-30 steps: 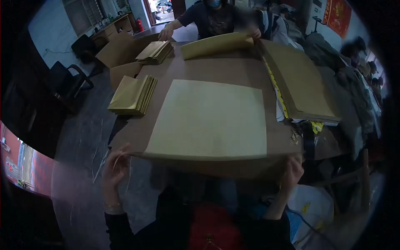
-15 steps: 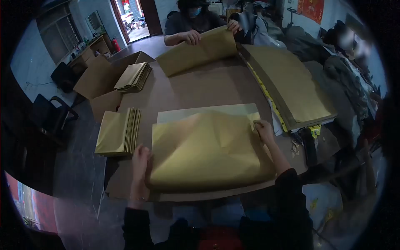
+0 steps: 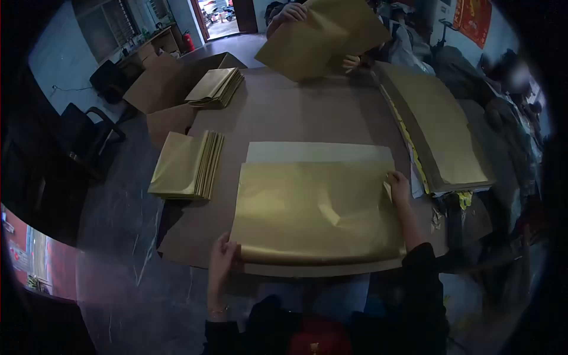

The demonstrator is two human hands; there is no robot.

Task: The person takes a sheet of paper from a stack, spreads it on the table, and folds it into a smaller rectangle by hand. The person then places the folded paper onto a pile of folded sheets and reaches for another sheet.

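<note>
A large gold sheet (image 3: 313,207) lies folded over on the table in front of me, its near side a rounded bend. A pale strip (image 3: 319,152) of the sheet's other face shows beyond its far edge. My right hand (image 3: 399,184) pinches the far right corner of the gold flap. At the near left end of the bend, my left hand (image 3: 223,251) has its fingers bent close to the edge; whether they grip it is hard to tell.
Folded gold stacks (image 3: 186,165) (image 3: 216,87) stand on the left, beside an open cardboard box (image 3: 157,83). A long pile of gold sheets (image 3: 435,127) lies at the right. Across the table (image 3: 290,118), a person's hands (image 3: 291,12) handle another gold sheet (image 3: 325,38).
The near edge of my sheet has been brought up and over, gold side up, and now lies flatter. Across the table, the other person's sheet has been lifted and opened out.
</note>
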